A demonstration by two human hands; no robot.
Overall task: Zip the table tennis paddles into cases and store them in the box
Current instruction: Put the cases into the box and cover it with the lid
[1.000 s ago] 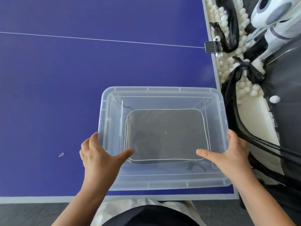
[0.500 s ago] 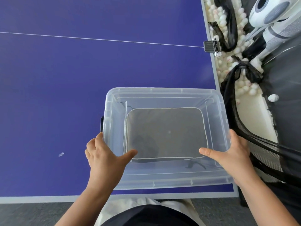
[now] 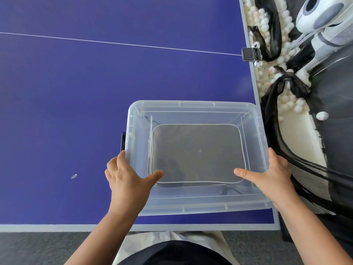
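A clear plastic box [image 3: 193,105] stands on the blue table tennis table near its front right corner. A grey zipped paddle case [image 3: 198,152] with pale piping lies flat on the box floor. My left hand [image 3: 128,180] grips the box's left wall, thumb inside over the rim and fingers outside. On the opposite wall, my right hand [image 3: 273,175] holds the box the same way. A black latch [image 3: 123,141] shows on the box's left side.
The blue table [image 3: 76,102] stretches away to the left and far side, with a white centre line and a small scrap [image 3: 74,176]. Right of the table edge hang a black net [image 3: 298,169], a trough of several white balls [image 3: 267,22], and a white machine [image 3: 322,20].
The box, held by both hands, has slid a little to the right toward the table's right edge; its black left latch has come into view.
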